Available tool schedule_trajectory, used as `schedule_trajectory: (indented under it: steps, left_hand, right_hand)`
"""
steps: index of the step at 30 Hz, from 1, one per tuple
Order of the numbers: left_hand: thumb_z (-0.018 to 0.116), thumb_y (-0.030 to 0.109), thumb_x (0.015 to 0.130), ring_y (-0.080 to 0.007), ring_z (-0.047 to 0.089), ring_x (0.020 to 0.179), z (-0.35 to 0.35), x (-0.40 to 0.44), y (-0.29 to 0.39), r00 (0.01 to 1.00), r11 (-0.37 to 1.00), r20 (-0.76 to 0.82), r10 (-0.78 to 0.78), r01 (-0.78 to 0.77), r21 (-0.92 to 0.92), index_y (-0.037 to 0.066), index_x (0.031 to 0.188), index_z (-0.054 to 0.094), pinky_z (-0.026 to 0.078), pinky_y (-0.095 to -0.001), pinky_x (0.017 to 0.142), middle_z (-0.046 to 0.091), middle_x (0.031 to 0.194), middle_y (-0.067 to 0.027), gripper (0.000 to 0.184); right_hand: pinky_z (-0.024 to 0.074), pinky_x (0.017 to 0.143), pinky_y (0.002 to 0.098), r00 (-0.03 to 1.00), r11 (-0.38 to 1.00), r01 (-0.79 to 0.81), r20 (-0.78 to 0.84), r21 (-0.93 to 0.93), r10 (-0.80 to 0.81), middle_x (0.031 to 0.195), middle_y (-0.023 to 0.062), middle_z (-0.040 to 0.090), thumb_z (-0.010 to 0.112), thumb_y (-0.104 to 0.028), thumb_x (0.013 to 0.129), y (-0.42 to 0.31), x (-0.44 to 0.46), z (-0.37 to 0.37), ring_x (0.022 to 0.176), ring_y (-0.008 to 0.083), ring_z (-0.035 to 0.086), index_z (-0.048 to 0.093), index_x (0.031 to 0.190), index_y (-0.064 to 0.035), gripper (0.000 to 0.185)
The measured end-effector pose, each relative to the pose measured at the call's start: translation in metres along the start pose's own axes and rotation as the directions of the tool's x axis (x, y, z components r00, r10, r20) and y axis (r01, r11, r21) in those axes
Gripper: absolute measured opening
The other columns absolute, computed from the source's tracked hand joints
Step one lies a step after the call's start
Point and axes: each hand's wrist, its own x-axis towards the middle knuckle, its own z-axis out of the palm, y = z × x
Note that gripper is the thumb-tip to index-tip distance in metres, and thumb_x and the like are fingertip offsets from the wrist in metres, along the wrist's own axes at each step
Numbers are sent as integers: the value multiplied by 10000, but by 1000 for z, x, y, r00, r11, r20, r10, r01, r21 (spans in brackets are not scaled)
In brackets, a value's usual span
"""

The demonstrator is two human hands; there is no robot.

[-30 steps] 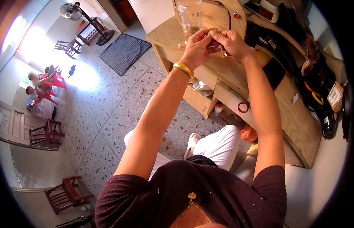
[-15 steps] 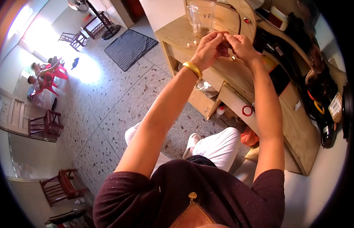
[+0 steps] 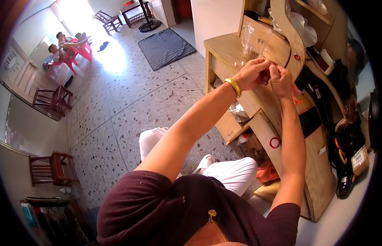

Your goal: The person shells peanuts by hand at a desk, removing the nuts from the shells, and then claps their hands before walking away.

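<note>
Evidently close work by the fingers, both arms stretched out over the tabletop (image 3: 221,44). Left hand (image 3: 251,76): fingers curled in, thumb and forefinger brought together at the tips. Right hand (image 3: 282,82): facing it, fingers bent, tips meeting the left's or just beside them. Any piece between the tips is too small or too covered to make out; cannot tell how firmly either hand is closed.

Pitcher (image 3: 256,37) just beyond the hands, clear, standing on the far part of the tabletop; something brownish low inside, not identifiable. Two white bits (image 3: 239,64) lie left of the left hand, near the pitcher, apart from the fingers.

Step, as judged: fine two-handed handling at the fingertips, done in the air above the wood. Neither hand appears to touch the pitcher.

Next move would seem to call for steady wrists and a light, exact pinch, tips kept in line. Risk: a small piece could slip and roll off the near edge. Bracelet (image 3: 233,87) on the left wrist, clear of the fingertips.
</note>
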Motion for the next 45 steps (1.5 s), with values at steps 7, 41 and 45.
schedule_trajectory:
  steps: [7, 41, 45]
  left_hand:
    - [560, 221, 870, -74, 531, 538, -8, 8, -6, 999, 998, -51, -6, 3, -56, 90, 826, 566, 423, -183, 447, 565, 645, 2, 139]
    - [545, 156, 865, -87, 453, 495, 7, 12, 11, 975, 990, -220, 15, 16, 142, 36, 726, 547, 359, -226, 406, 494, 589, -8, 183]
    - [537, 192, 866, -65, 445, 522, 4, 7, 11, 953, 846, -255, 162, -1, 534, 9, 727, 570, 374, -226, 451, 485, 583, 5, 232]
  right_hand:
    - [234, 332, 211, 860, 746, -510, 287, 429, 422, 486, -48, 408, 458, -317, 867, -18, -1, -9, 365, 47, 337, 492, 617, -112, 325]
    - [209, 354, 196, 820, 588, -571, 430, 573, 378, 525, -63, 347, 445, -259, 893, -12, 3, -13, 410, 35, 276, 453, 712, -140, 217]
    - [210, 357, 192, 777, 636, -612, 510, 471, 370, 520, -66, 332, 464, -288, 894, -5, 5, -14, 402, 40, 282, 434, 720, -151, 224]
